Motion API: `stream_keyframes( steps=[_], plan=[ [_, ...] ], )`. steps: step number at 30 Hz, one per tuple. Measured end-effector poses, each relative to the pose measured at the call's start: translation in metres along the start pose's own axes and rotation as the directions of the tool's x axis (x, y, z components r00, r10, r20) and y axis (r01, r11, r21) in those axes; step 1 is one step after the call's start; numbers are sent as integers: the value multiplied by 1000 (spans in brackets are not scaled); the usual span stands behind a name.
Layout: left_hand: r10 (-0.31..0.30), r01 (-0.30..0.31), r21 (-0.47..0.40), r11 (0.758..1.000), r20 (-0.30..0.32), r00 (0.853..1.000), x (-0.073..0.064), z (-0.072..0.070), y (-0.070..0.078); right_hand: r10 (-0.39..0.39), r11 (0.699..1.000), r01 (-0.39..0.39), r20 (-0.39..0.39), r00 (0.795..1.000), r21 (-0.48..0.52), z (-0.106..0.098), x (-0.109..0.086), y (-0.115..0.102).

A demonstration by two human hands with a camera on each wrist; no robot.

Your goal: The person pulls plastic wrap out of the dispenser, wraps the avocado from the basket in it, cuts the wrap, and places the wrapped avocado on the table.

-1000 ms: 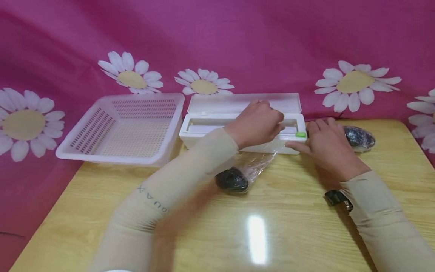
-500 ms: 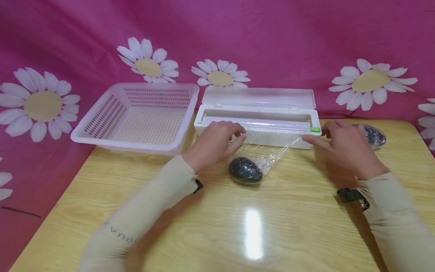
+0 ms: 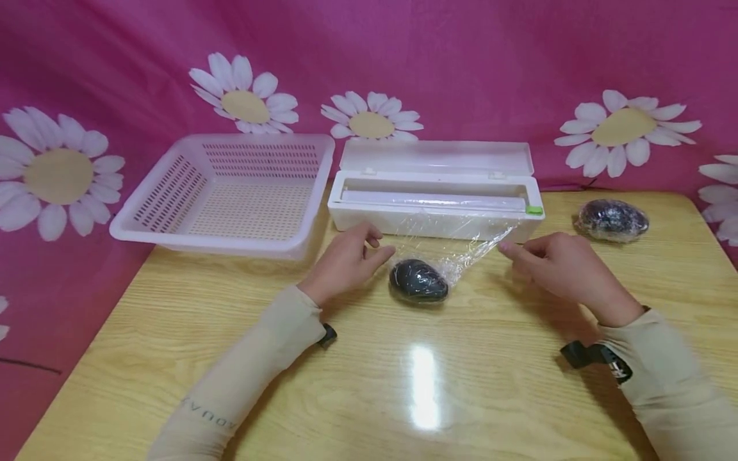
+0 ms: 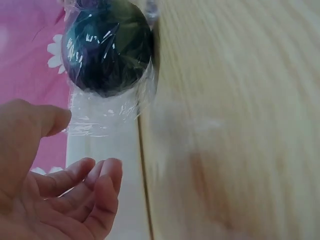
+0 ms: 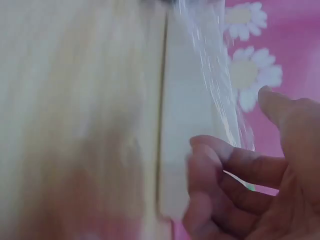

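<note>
A dark green, egg-shaped fruit that looks like an avocado [image 3: 418, 282] lies on the table under cling film [image 3: 469, 250]. The film stretches from it up to the front of a white cling film dispenser [image 3: 375, 218], whose lid stands up. Just left of the fruit, my left hand [image 3: 348, 259] has its fingers loosely bent with nothing between them; in the left wrist view, thumb and fingers are apart. To the right, my right hand [image 3: 567, 266] hovers near the film's edge, thumb and fingers apart in the right wrist view, holding nothing.
A white perforated plastic basket [image 3: 230, 246] stands left of the dispenser. A second dark fruit wrapped in film [image 3: 613, 220] lies to its right. A green slider [image 3: 534, 210] sits at the dispenser's right end. A pink flowered cloth [image 3: 461, 64] hangs behind the table.
My left hand has come down from over the dispenser to the fruit's left side. My right hand has left the dispenser's right end and drawn back toward me.
</note>
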State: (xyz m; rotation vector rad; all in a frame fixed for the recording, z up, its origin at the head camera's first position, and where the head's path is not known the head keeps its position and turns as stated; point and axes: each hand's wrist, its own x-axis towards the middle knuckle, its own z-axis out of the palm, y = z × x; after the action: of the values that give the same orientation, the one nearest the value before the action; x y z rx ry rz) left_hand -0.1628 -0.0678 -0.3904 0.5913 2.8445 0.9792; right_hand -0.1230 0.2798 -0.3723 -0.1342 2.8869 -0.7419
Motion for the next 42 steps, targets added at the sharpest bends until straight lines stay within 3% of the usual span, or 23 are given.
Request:
stream_keyframes(
  steps=[7, 13, 18, 23, 25, 29, 33, 36, 39, 42],
  plan=[
    [-33, 49, -120, 992, 137, 990, 4, 8, -2, -15, 973, -16, 129, 991, 231, 31, 2, -24],
    [-23, 52, -172, 984, 166, 986, 5, 13, -5, -45, 910, -7, 116, 992, 414, 49, 7, -36],
    [1, 37, -206, 978, 184, 983, 5, 15, -7, -19, 838, -25, 74, 997, 546, 56, 12, -40],
    [-10, 46, -210, 977, 173, 985, 5, 15, -8, 1, 717, -14, 19, 1000, 697, 60, 13, -44],
    [-13, 51, -221, 974, 171, 985, 5, 14, -9, 8, 687, -4, -3, 1000, 726, 61, 13, -44],
    [-31, 79, -283, 956, 170, 985, 4, 12, -11, 20, 695, 16, -42, 999, 719, 64, 14, -46],
    [-63, 141, -422, 896, 194, 979, 4, 9, -13, 31, 707, 9, -43, 999, 707, 66, 15, -47],
    [-48, 167, -494, 853, 246, 968, 2, 5, -14, 40, 705, -7, -29, 999, 709, 68, 16, -48],
    [11, 147, -495, 856, 302, 953, -2, 2, -12, 37, 706, -14, -18, 999, 708, 69, 17, -49],
    [65, 79, -416, 906, 321, 945, -8, 3, -7, 34, 710, -17, -10, 999, 704, 68, 17, -49]
  ],
)
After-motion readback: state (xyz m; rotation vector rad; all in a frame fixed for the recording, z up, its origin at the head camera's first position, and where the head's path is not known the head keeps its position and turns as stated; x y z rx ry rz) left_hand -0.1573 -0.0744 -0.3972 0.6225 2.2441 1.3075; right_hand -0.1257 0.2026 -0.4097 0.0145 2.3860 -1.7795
